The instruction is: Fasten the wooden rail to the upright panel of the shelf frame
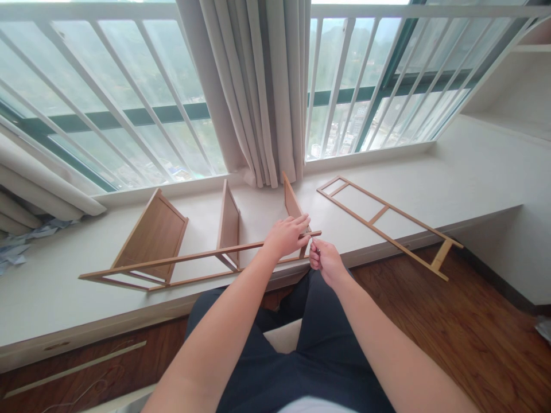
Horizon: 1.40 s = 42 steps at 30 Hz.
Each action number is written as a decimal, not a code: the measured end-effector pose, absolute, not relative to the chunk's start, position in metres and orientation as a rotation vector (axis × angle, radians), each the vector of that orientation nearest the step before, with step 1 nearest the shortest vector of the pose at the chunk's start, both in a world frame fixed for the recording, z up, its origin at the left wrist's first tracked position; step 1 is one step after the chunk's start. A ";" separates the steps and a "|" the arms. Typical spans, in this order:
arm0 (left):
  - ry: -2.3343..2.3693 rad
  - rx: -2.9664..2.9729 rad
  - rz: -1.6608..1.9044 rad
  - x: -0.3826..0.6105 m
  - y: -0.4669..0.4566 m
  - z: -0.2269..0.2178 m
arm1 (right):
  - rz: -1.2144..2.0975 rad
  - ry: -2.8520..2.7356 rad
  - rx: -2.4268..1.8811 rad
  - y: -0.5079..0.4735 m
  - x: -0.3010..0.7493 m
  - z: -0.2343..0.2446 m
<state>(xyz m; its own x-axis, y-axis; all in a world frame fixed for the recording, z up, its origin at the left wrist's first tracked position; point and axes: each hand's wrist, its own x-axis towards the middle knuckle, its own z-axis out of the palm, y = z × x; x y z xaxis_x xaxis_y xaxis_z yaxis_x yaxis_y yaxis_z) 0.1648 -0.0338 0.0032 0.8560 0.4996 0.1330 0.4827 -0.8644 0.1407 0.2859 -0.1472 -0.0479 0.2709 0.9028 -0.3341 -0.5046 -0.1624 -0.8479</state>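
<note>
A light wooden shelf frame lies on its side on the white window ledge, with three upright shelf boards fixed between its rails. My left hand rests on the right end of the frame, over its upper rail and the rightmost board. My right hand is closed just below that end, pinching something small and dark that I cannot make out.
A second ladder-like side frame lies flat on the ledge to the right, one end past the edge. Grey curtains hang at the window behind. Wooden floor lies below; my dark-trousered legs are in front.
</note>
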 end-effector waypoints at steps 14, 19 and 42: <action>0.780 2.926 0.255 0.166 -0.035 0.005 | 1.709 -0.082 -0.528 -0.154 0.290 -0.038; 0.791 2.919 0.241 0.166 -0.036 0.008 | 1.633 -0.213 -0.663 -0.156 0.287 -0.044; 0.790 2.948 0.229 0.166 -0.035 0.006 | 0.427 -1.121 -1.883 -0.153 0.293 -0.042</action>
